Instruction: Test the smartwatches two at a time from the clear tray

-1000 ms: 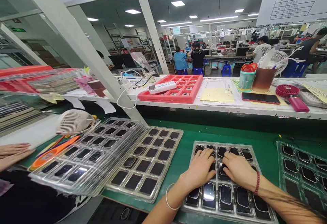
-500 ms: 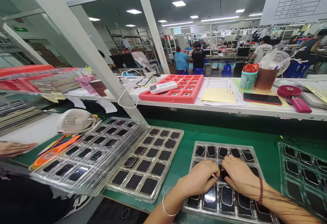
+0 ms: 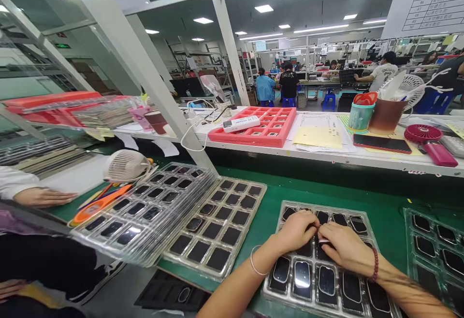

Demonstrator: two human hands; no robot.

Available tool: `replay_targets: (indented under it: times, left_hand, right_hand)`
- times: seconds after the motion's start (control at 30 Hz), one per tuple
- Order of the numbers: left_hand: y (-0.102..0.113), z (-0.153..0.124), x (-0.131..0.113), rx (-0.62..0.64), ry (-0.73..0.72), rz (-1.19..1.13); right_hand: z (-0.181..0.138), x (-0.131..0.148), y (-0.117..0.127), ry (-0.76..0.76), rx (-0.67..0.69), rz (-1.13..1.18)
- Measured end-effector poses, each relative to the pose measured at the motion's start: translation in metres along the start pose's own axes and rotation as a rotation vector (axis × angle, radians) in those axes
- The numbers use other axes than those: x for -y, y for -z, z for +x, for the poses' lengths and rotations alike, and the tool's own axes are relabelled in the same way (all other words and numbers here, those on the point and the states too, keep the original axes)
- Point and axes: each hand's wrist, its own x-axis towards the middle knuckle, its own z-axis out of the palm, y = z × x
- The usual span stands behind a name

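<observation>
Both hands meet over a clear plastic tray (image 3: 328, 296) holding rows of smartwatch bodies (image 3: 326, 279) with dark faces and silver rims. My left hand (image 3: 297, 230) is closed in a pinch near the tray's back rows, and whatever sits at its fingertips is too small to name. Right beside it, my right hand (image 3: 344, 246) has its fingers curled round a watch body (image 3: 324, 242), of which only a pale rim shows. The fingertips of the two hands nearly touch. Some watch bodies beneath the hands are hidden.
Left of my tray lie another tray (image 3: 264, 191) and a tall tray stack (image 3: 148, 255). One more tray (image 3: 409, 260) is at the right. A co-worker's hand (image 3: 45, 196) rests near a white fan (image 3: 123, 166). The shelf ahead carries a red compartment box (image 3: 286, 137) and a phone (image 3: 382, 143).
The view has shifted left, so things appear further right. My hands have moved slightly toward the tray's back, and a pale rim now shows under my right fingers. The co-worker's sleeve has come into view.
</observation>
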Motion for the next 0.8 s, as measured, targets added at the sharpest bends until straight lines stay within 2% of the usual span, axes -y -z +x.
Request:
replay_targets:
  times: [0.07,0.17,0.3,0.37,0.43,0.67,0.8]
  left_hand:
    - [0.002,0.001,0.001,-0.038,0.023,-0.083]
    - [0.007,0.010,0.003,-0.112,0.104,-0.268]
    - [0.002,0.030,0.015,-0.039,0.309,-0.685]
    - [-0.003,0.037,0.022,0.017,0.373,-0.869]
    - [-0.007,0.040,0.027,0.049,0.366,-0.975]
    - [-0.013,0.046,0.040,0.063,0.366,-1.025]
    - [-0.014,0.056,0.046,0.047,0.373,-1.043]
  right_hand:
    - [0.003,-0.005,0.006,-0.028,-0.030,0.166]
    - [0.009,-0.020,0.009,-0.080,-0.089,0.538]
    - [0.018,-0.046,-0.001,-0.193,-0.132,0.935]
    - [0.020,-0.054,-0.008,-0.252,-0.155,0.990]
    - [0.020,-0.057,-0.012,-0.266,-0.175,0.979]
    - [0.024,-0.052,-0.010,-0.239,-0.152,0.919]
    - [0.030,-0.062,-0.009,-0.245,-0.140,0.926]
